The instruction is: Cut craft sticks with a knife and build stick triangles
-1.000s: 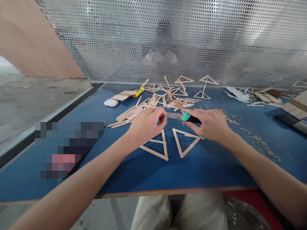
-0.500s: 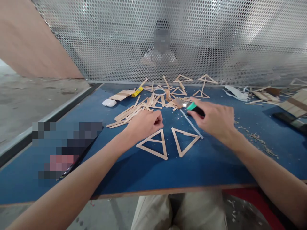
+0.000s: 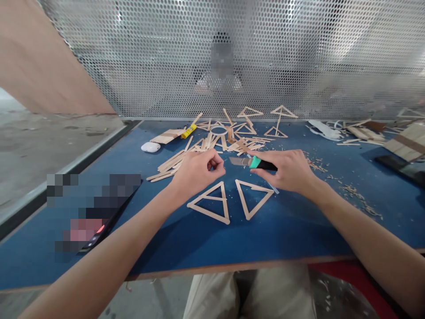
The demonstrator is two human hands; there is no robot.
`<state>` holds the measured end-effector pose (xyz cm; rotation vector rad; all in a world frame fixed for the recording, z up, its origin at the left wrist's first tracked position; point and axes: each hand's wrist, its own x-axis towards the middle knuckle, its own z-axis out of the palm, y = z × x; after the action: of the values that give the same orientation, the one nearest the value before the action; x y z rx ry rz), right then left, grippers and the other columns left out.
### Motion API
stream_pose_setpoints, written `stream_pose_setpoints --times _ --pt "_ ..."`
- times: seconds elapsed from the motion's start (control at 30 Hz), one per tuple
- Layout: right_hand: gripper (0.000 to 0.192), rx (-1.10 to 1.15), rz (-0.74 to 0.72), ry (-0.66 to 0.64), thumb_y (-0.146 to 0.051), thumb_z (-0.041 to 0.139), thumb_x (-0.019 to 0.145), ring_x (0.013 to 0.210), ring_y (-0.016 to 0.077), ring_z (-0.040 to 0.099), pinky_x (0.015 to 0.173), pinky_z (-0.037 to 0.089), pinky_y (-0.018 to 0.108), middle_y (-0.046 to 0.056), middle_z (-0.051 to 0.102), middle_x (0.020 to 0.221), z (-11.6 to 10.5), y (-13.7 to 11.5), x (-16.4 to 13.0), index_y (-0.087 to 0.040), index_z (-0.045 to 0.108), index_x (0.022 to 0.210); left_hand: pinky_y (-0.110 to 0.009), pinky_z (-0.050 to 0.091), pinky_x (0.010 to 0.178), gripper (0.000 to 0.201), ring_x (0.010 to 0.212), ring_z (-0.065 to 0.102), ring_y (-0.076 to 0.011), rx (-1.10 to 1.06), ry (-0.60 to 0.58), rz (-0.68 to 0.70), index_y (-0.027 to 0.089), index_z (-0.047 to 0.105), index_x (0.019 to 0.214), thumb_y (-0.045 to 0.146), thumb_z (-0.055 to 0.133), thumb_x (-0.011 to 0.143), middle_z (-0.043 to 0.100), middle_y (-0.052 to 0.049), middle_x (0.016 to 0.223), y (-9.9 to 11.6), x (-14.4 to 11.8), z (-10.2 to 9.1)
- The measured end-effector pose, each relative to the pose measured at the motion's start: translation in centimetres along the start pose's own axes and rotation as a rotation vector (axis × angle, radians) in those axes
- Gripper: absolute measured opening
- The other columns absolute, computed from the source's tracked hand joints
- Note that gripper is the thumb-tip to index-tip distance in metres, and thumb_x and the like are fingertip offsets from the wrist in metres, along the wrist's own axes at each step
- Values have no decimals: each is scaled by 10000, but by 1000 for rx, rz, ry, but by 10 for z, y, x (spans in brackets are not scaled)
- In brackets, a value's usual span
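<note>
In the head view, the right hand sits just right of centre, wrapped around a utility knife with a green collar and a dark handle; the short blade points toward frame left, at the left hand, which is near it but apart. The left hand is curled, with thumb and forefinger pinched together at the tips; whether a small piece is caught between them cannot be told. Just below the hands, on the blue table, lie two stick triangles side by side, the left triangle half under the left wrist and the right triangle under the knife hand, neither touched by a finger. Above the hands, toward the upper middle of the frame, a loose heap of flat wooden sticks spreads out, with more finished triangles behind it by the perforated screen. A white case and a yellow glue stick lie at upper left of the heap; shavings trail off at right. Judged from this, any trimming goes best with the blade drawn away from the left fingertips, which stand directly in its line, with shallow strokes and the piece steadied against the table.
</note>
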<state>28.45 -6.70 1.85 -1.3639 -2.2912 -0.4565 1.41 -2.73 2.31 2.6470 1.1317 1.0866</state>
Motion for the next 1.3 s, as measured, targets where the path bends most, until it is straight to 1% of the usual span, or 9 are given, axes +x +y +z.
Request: stream_pose_setpoints --times 0.17,0.3,0.43,0.6,0.7,0.8,1.13,1.23,1.3 --pt "508 -41 -20 -34 -570 539 968 679 180 683 514 294 285 8 805 964 0 -4 1 -326 614 1408 -241 435 593 92 569 559 -96 -14 -33 -14 188 614 723 161 626 810 661 37 648 3 0 0" --pt "521 -68 -22 -66 -593 522 968 639 167 659 499 251 285 19 804 946 0 -7 1 -319 623 1401 -246 436 576 102 581 574 -108 -36 -69 -35 187 629 746 198 605 844 674 21 669 5 0 -1" --pt "524 -73 -29 -63 -595 515 969 674 177 679 507 263 279 30 806 972 1 -6 0 -319 621 1402 -248 431 576 96 576 565 -102 -26 -56 -29 186 615 735 174 611 831 665 26 661 3 -1 0" --pt "525 -60 -12 -78 -589 521 970 702 184 698 507 280 281 24 805 991 2 -6 0 -322 608 1414 -254 421 580 104 594 567 -105 -26 -76 -19 188 605 731 164 605 833 652 28 658 2 -1 1" --pt "517 -56 -9 -89 -589 522 969 714 188 707 505 283 284 13 804 1002 1 -6 0 -338 606 1413 -252 423 592 101 583 560 -99 -12 -50 -25 187 600 723 149 620 814 659 32 655 2 0 1" --pt "514 -52 -12 -84 -579 522 971 698 183 700 496 281 285 7 803 991 1 -5 -1 -339 602 1418 -248 424 593 99 580 558 -97 2 -33 -31 187 595 719 138 630 798 663 35 653 1 0 1" --pt "523 -62 9 -74 -580 529 965 660 174 668 496 271 283 11 803 974 1 -7 0 -331 607 1418 -250 408 574 93 607 569 -110 -20 -101 -34 183 623 744 170 612 836 667 21 682 4 0 -1" --pt "541 -66 10 -101 -594 508 971 609 158 634 489 249 280 15 802 950 1 -6 0 -330 591 1435 -248 408 586 87 604 567 -104 -17 -88 -43 179 625 752 170 619 838 664 28 678 3 0 0" --pt "535 -70 11 -109 -586 507 973 621 161 641 493 247 278 16 801 955 1 -6 0 -335 587 1438 -246 407 592 88 595 559 -96 -12 -68 -48 177 618 743 158 626 829 658 34 666 2 1 0"
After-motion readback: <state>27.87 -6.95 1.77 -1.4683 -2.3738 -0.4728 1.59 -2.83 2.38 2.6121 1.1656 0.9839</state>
